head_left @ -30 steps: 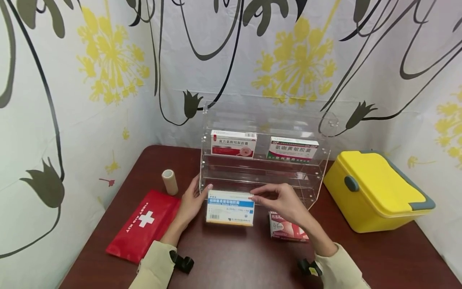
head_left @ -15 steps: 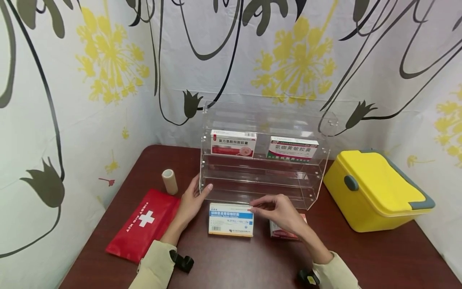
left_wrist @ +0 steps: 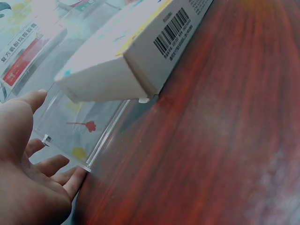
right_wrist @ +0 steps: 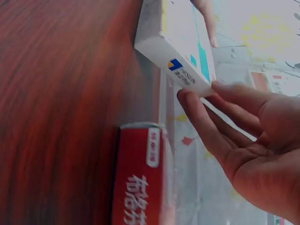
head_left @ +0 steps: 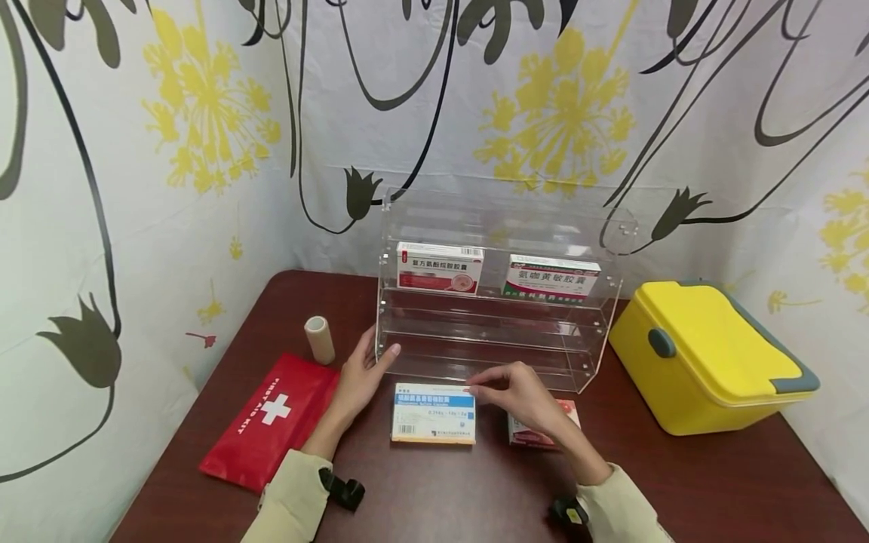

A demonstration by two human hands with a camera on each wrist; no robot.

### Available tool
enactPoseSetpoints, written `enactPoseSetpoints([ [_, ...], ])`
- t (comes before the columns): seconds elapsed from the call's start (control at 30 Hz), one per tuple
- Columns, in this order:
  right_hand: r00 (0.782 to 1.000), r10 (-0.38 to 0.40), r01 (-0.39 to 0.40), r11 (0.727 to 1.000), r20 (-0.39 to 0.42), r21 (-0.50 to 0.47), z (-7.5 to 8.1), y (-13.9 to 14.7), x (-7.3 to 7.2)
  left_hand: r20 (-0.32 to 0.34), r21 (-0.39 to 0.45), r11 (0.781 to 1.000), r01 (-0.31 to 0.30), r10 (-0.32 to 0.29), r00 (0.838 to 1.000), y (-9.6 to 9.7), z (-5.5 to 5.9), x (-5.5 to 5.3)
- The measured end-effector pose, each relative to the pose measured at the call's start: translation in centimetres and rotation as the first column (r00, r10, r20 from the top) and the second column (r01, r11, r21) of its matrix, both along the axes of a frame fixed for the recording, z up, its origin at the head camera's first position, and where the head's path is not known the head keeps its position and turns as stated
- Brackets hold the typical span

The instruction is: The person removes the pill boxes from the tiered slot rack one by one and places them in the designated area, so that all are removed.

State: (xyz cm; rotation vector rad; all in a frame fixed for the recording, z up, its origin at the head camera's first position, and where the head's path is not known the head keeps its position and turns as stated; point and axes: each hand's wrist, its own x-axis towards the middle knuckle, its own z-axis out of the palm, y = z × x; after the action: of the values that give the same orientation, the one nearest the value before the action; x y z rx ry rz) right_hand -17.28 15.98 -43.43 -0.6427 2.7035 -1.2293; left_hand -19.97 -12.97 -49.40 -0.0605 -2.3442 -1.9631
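A dark reddish-brown wood-grain table (head_left: 434, 501) carries a red first aid pouch (head_left: 261, 437) lying flat toward its left edge, a cream roll (head_left: 321, 342) standing on end just behind that, and a clear acrylic rack (head_left: 475, 324) standing toward the back. Just beside the rack's right end sits a yellow lidded box (head_left: 679, 385), while a red medicine box (right_wrist: 136, 173) lies just in front of the rack's right half. The rack's own upper tier holds a white-and-red carton (head_left: 437, 270) at left and, well apart, a white, magenta and green carton (head_left: 551, 280) at right.
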Motion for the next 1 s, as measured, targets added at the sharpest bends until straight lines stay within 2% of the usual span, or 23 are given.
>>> enactPoseSetpoints([
  [0.07,1.000,-0.027,0.027,0.999,0.004,0.018,-0.5,-0.2,-0.3,0.014,0.002,1.000,0.002,-0.002,1.000,0.0,0.3,0.2],
  [0.27,0.996,-0.083,0.082,0.996,0.033,0.036,-1.5,-0.5,-0.7,0.015,-0.017,1.000,0.012,-0.011,1.000,0.3,3.0,1.6],
  [0.33,0.996,-0.086,0.085,0.996,0.031,0.031,-1.7,-0.6,-0.8,0.008,-0.017,1.000,0.012,-0.012,1.000,0.4,3.4,1.9],
  [0.73,0.989,-0.140,0.139,0.990,0.039,0.038,-2.2,-1.0,-1.2,-0.002,-0.013,1.000,0.016,-0.016,1.000,0.4,3.8,1.9],
  [0.9,0.991,-0.134,0.133,0.990,0.025,0.048,-2.2,-0.9,-1.2,0.002,-0.008,1.000,0.023,-0.023,1.000,0.3,3.7,1.8],
  [0.93,0.991,-0.133,0.132,0.990,0.024,0.051,-2.2,-0.9,-1.2,0.002,-0.005,1.000,0.026,-0.026,1.000,0.2,3.5,1.7],
  [1.0,0.992,-0.128,0.127,0.991,0.021,0.050,-2.2,-0.8,-1.1,0.003,0.003,1.000,0.025,-0.025,1.000,0.1,2.3,1.2],
])
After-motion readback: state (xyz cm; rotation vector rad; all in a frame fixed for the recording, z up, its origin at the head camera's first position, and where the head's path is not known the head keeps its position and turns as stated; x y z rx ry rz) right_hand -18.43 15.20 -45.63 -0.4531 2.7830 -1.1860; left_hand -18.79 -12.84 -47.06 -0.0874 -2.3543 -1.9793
